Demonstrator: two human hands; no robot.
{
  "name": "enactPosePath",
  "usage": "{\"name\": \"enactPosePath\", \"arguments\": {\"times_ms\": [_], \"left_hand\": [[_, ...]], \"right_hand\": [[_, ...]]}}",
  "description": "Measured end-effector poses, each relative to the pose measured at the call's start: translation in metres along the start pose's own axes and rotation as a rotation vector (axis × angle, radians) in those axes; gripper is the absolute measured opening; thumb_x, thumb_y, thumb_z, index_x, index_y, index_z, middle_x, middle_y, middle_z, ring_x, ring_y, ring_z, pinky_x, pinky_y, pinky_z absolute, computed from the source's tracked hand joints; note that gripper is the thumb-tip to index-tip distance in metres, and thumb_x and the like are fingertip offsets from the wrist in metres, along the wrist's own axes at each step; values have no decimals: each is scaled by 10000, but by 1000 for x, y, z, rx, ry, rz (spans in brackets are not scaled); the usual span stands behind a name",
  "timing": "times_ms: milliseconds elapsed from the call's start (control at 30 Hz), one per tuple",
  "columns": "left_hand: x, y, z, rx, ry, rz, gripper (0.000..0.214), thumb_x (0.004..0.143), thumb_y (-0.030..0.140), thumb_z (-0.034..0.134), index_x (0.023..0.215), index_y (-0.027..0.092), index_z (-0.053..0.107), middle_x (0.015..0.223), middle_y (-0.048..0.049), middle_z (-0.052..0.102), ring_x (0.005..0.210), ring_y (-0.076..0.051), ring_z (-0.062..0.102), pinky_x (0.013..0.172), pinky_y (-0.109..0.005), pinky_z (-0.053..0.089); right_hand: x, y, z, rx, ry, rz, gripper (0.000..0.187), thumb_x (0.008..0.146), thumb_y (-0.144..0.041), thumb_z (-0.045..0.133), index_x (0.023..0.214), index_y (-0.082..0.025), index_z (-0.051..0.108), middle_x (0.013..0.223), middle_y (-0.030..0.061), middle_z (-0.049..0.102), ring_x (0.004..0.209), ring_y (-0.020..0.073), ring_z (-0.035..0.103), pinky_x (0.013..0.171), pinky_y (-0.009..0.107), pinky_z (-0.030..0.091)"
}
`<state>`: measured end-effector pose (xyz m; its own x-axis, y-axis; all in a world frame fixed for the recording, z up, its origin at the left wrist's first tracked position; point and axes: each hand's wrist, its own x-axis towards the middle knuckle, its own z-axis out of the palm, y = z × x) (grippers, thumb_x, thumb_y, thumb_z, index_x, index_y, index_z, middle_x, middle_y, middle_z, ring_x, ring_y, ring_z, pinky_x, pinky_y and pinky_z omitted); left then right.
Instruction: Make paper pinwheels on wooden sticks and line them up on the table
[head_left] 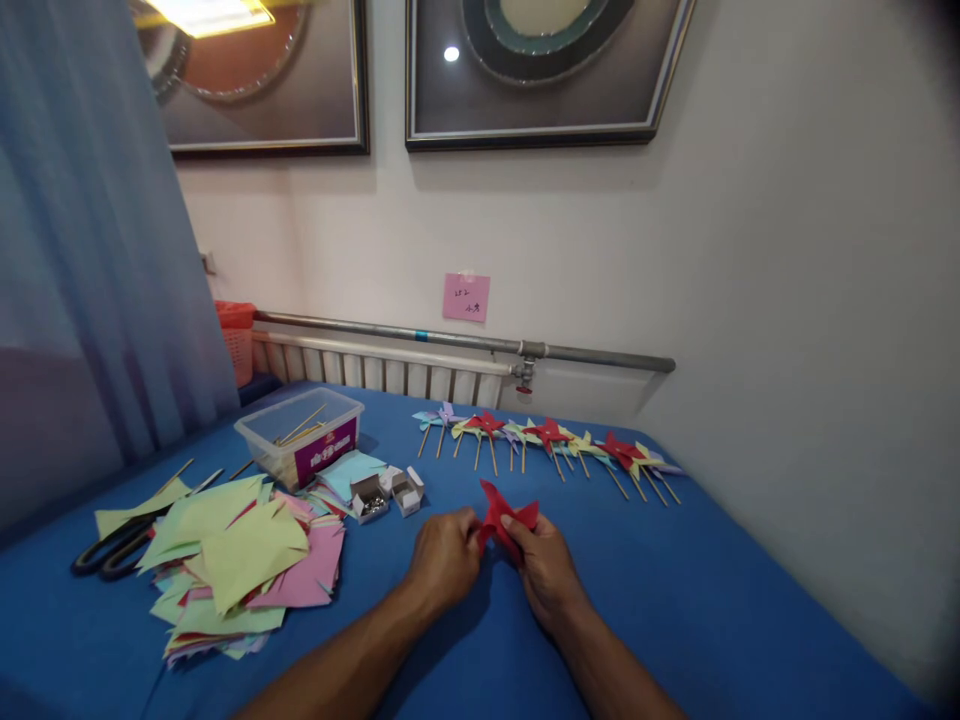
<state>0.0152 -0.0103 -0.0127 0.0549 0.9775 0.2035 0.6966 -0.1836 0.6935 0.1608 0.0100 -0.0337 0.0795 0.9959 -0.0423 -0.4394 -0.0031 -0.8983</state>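
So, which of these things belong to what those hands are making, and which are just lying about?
Seem to belong:
red paper pinwheel, in left hand and right hand
slit paper sheets
scissors
plastic tub of thin sticks
small boxes, one holding metal bits
row of pinwheels

Seem just around:
pink wall note
framed pictures
red basket
blue curtain

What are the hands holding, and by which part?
A red paper pinwheel: the left hand pinches its left side; the right hand grips near its middle.
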Motion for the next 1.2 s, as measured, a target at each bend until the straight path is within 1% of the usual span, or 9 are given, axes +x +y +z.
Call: {"name": "enactPosePath", "arguments": {"times_ms": [133,267,367,500,633,767,1033,1133,1200], "left_hand": [[1,-4,2,-56,-18,14,222,924,206,543,812,184,734,728,-20,711,664,-137,568,628,-259,306],[5,-8,-2,-76,-33,3,178,903,189,559,854,189,729,723,0,702,687,-139,590,634,-248,326],[6,-7,-10,-8,-51,-15,136,887,196,593,832,187,717,761,-1,715,731,-143,617,649,-245,339],[5,-5,-16,146,-51,34,113,863,172,623,847,200,732,887,-9,736,852,-153,641,714,-247,355],[1,-2,-18,283,-33,83,170,903,190,592,879,214,758,924,-35,722,880,-170,645,734,-264,359],[-1,3,-20,383,-59,73,212,938,213,553,926,212,765,969,-58,726,875,-182,661,714,-279,358],[-1,6,-24,395,-95,59,235,934,173,529,950,203,762,1015,-68,746,941,-193,675,758,-275,387],[-1,5,-24,383,-89,60,238,933,159,524,929,197,760,1001,-78,747,940,-199,678,769,-276,392],[-1,4,-24,371,-73,59,236,922,142,527,907,200,756,987,-80,747,934,-203,682,772,-277,393]], "right_hand": [[3,0,-1,-5,12,-3,341,550,-321,925,745,-161,694,643,-4,717,611,142,619,652,262,498],[13,-2,-9,-11,89,-34,322,545,-308,906,741,-167,692,639,-12,714,593,141,619,647,265,504],[21,-4,-17,-24,140,-62,335,536,-328,896,750,-174,688,636,-13,712,574,149,620,626,275,513],[26,-7,-23,-23,165,-73,329,543,-330,880,759,-186,679,654,-12,712,579,156,636,620,279,530],[25,-9,-23,-10,178,-75,287,553,-296,865,752,-198,682,668,-10,716,591,166,654,621,285,545],[24,-10,-23,-8,189,-74,259,563,-285,858,732,-211,676,659,-13,715,587,172,651,620,291,550],[24,-10,-25,-21,184,-77,263,584,-309,850,747,-217,666,660,-18,708,608,174,646,637,290,542],[23,-12,-22,-20,171,-83,328,579,-351,869,800,-222,665,671,-27,707,628,184,665,664,298,550],[23,-13,-22,-21,178,-104,385,608,-427,867,864,-220,668,732,-10,734,680,201,693,688,306,556]]}}
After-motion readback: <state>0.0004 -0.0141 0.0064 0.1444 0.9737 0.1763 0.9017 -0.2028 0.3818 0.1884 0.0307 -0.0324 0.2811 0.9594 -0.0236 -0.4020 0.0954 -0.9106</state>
